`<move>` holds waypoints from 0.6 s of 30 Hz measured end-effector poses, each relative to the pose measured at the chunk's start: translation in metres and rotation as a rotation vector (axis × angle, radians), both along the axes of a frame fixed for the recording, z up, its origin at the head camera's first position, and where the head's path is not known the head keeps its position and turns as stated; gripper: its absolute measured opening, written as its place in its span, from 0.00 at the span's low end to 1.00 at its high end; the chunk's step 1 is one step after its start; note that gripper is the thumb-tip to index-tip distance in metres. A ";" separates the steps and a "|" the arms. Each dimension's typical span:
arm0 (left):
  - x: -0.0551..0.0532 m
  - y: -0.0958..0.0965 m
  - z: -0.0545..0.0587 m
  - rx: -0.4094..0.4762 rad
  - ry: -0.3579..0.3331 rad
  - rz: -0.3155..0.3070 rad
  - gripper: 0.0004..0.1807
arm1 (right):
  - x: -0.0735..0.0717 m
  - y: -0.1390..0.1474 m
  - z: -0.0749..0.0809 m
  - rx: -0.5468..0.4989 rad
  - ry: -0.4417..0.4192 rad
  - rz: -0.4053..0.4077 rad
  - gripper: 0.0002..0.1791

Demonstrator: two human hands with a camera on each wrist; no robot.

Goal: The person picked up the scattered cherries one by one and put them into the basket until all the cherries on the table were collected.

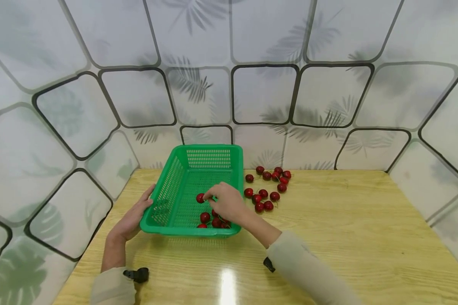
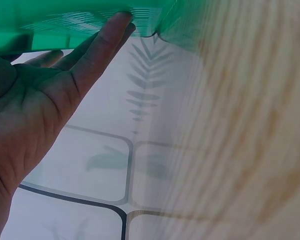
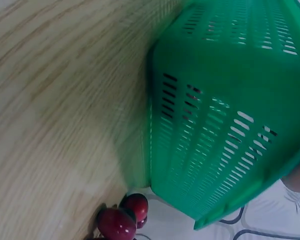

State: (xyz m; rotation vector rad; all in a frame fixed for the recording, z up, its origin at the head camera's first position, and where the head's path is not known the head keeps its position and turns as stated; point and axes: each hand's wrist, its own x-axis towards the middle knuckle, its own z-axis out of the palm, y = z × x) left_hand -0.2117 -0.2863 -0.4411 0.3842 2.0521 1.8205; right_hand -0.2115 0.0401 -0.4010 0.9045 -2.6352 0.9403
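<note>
A green plastic basket (image 1: 191, 231) stands on the table, with several dark red cherries (image 1: 205, 217) in its near right part. Over its inside, my right hand (image 1: 229, 203) pinches a cherry (image 1: 200, 198) between thumb and fingertips. My left hand (image 1: 133, 216) rests against the basket's left outer side. In the left wrist view the fingers (image 2: 97, 52) of that hand lie fairly straight along the green wall. The right wrist view shows the basket's slotted outer side (image 3: 210, 135); most of the right hand is hidden there behind the rim.
Several loose cherries (image 1: 263, 194) with stems lie on the wooden table (image 1: 347, 228), just right of the basket. Behind the table and at both sides stand walls (image 1: 267, 93) with a leaf and outline pattern.
</note>
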 end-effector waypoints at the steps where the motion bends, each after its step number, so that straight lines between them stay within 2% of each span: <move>1: 0.000 0.000 0.000 0.000 -0.002 0.001 0.37 | 0.000 -0.002 -0.002 0.024 -0.012 0.010 0.09; 10: 0.000 0.000 -0.002 0.000 0.005 -0.012 0.36 | -0.002 -0.012 -0.008 0.201 -0.101 0.086 0.09; 18: -0.001 -0.001 -0.003 0.008 0.019 -0.020 0.35 | -0.003 -0.015 -0.010 0.399 -0.035 0.122 0.15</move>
